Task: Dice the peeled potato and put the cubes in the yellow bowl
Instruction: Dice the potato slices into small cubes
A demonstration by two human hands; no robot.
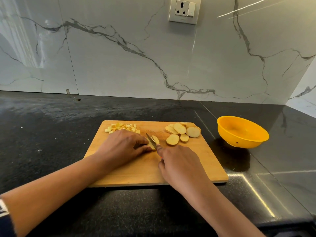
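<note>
A wooden cutting board [130, 173] lies on the dark counter. My left hand [123, 146] holds down potato strips [154, 140] at the board's middle with curled fingers. My right hand [177, 161] grips a knife [151, 140] whose blade cuts through those strips. A heap of potato cubes [122, 128] sits at the board's far left corner. Several round potato slices [182, 132] lie at the far right of the board. The yellow bowl [242, 132] stands to the right of the board, and nothing shows inside it.
The black stone counter [51, 134] runs along a white marble wall [119, 57] with a power socket [183, 10] above. A side wall closes in at the far right behind the bowl. The counter's front edge is near the bottom right.
</note>
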